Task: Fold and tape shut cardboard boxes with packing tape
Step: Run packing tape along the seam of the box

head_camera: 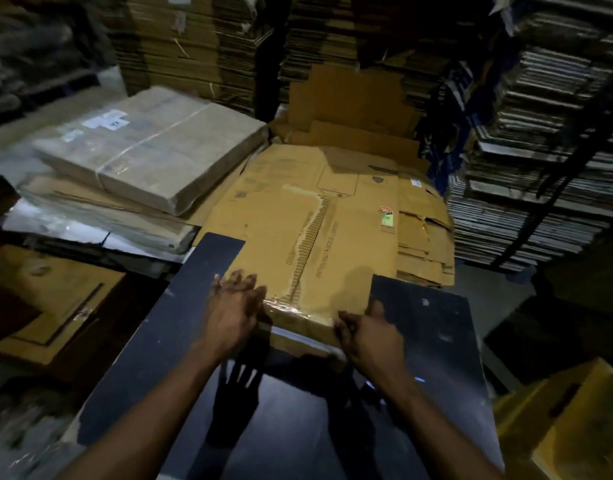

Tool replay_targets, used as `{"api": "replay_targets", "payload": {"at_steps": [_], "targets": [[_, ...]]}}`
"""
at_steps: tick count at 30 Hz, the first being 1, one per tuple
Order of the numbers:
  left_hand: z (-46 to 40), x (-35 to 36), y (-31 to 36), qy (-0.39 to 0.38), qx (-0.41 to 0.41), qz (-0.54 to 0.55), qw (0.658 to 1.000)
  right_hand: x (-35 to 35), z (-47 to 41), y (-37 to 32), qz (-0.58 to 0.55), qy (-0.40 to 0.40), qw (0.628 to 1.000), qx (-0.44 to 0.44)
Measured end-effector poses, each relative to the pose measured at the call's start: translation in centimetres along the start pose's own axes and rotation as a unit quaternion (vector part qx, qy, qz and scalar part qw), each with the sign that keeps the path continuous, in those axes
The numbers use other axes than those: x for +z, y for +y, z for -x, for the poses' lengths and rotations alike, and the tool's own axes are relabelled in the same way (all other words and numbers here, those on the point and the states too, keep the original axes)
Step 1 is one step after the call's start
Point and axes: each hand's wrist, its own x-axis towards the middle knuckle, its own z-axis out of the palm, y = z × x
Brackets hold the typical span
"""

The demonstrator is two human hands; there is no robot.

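Cardboard box flattened, hands at its taped near edge

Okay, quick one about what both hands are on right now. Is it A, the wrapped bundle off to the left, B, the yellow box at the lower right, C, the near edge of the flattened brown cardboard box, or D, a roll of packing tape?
C: the left hand and right hand both rest on the taped near edge of the flattened brown cardboard box; the wrapped bundle and yellow box lie untouched, and no tape roll shows.
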Motion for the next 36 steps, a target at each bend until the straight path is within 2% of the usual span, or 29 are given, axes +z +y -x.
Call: {"api": "replay_targets", "payload": {"at_steps": [4, 8, 12, 14, 16, 19, 22, 24, 26, 27, 29, 30, 33, 36], "targets": [[-0.2, -1.6, 3.5, -0.012, 0.005, 0.067, 0.998, 0.8, -0.5, -2.8, -0.06, 0.006, 0.996, -0.071], [0.3, -1.9, 8.3, -0.037, 0.009, 0.119, 0.992, -0.8, -6.4, 0.4, -0.117, 0.052, 0.992, 0.003], [0.3, -0.8, 12.7, -0.103, 0.03, 0.141, 0.984, 0.3, -10.4, 5.1, -0.014, -0.046, 0.999, 0.003], [0.4, 0.2, 13.1, -0.121, 0.048, 0.097, 0.987, 1.5, -9.7, 5.9, 0.01, -0.038, 0.999, -0.006], [0.4, 0.4, 12.3, -0.122, 0.066, 0.057, 0.989, 2.3, -8.3, 5.8, 0.027, -0.011, 1.0, -0.01], [-0.3, -1.0, 8.9, -0.157, 0.097, 0.07, 0.98, 2.8, -7.1, 4.2, 0.053, 0.014, 0.998, -0.015], [-1.2, -2.8, 2.7, -0.215, 0.115, 0.11, 0.964, 2.9, -5.8, 1.1, 0.059, 0.004, 0.997, -0.057], [-1.6, -4.0, -1.5, -0.239, 0.113, 0.098, 0.96, 2.9, -4.7, -0.8, 0.041, -0.029, 0.994, -0.094], [-2.0, -5.5, -4.5, -0.238, 0.074, 0.052, 0.967, 2.7, -4.4, -1.5, -0.022, -0.035, 0.995, -0.088], [-2.1, -6.2, -5.4, -0.232, 0.047, 0.015, 0.972, 2.5, -4.8, -1.3, -0.037, -0.007, 0.996, -0.083], [-2.4, -7.1, -6.2, -0.216, 0.01, -0.041, 0.975, 1.7, -6.0, 0.1, -0.029, 0.045, 0.997, -0.048], [-2.3, -7.2, -5.9, -0.203, 0.003, -0.045, 0.978, 1.2, -6.6, 1.1, -0.019, 0.037, 0.999, -0.01], [-1.0, -5.8, -2.8, -0.138, -0.002, 0.01, 0.99, 0.4, -7.9, 3.5, -0.022, -0.056, 0.995, 0.083], [0.8, -3.2, 1.9, -0.105, -0.034, 0.079, 0.991, 1.0, -6.9, 2.9, -0.056, -0.072, 0.994, 0.059]]}}
